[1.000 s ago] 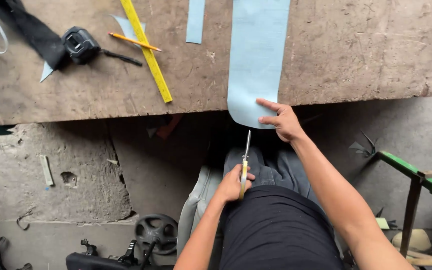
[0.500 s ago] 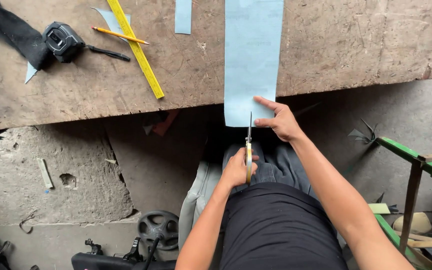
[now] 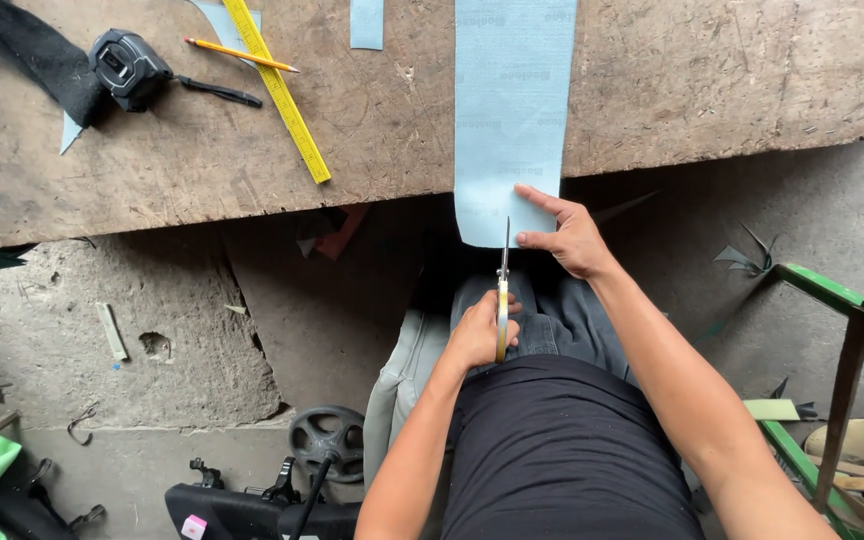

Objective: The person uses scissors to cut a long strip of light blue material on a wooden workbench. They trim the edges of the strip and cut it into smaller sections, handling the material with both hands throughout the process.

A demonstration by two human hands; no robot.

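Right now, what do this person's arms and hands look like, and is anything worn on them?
Both arms are bare from the elbow down, with no sleeves showing. The left hand and the right hand wear no gloves, and no rings, watch or bracelets can be seen. A black top covers the torso.

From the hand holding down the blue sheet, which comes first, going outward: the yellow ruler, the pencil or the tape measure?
Measured from the right hand on the blue sheet:
1. Yellow ruler, left along the wooden bench.
2. Pencil, beyond the ruler, up-left.
3. Tape measure, farthest left.
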